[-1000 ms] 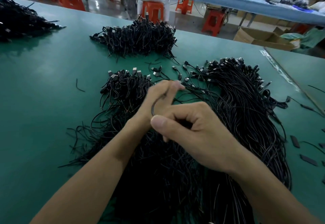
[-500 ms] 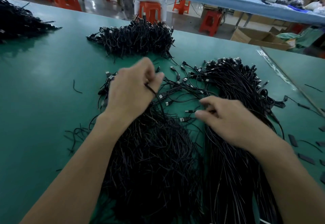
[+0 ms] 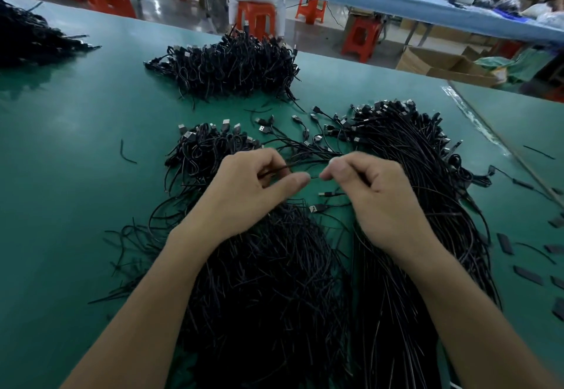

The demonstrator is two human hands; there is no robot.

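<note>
Heaps of thin black USB cables cover the green table (image 3: 76, 175). My left hand (image 3: 244, 193) is over the near-left heap (image 3: 259, 282) and holds a black cable (image 3: 276, 169) between curled fingers and thumb. My right hand (image 3: 375, 193) hovers beside the long straight bundle (image 3: 427, 175) on the right, its thumb and fingers pinching the thin end of a cable. A short stretch of wire (image 3: 314, 177) runs between the two thumbs. Loose cables with plugs (image 3: 317, 208) lie under the hands.
A bundled cable heap (image 3: 229, 65) sits farther back, another heap (image 3: 30, 37) at far left. Small black strips (image 3: 528, 274) lie at the right. The table's far edge faces an aisle with orange stools (image 3: 256, 16), a seated person and cardboard boxes (image 3: 439, 62).
My left hand came back from the far side of the left heap toward me. My right hand rose from the cables. Both thumbs now meet at the middle, a wire between them.
</note>
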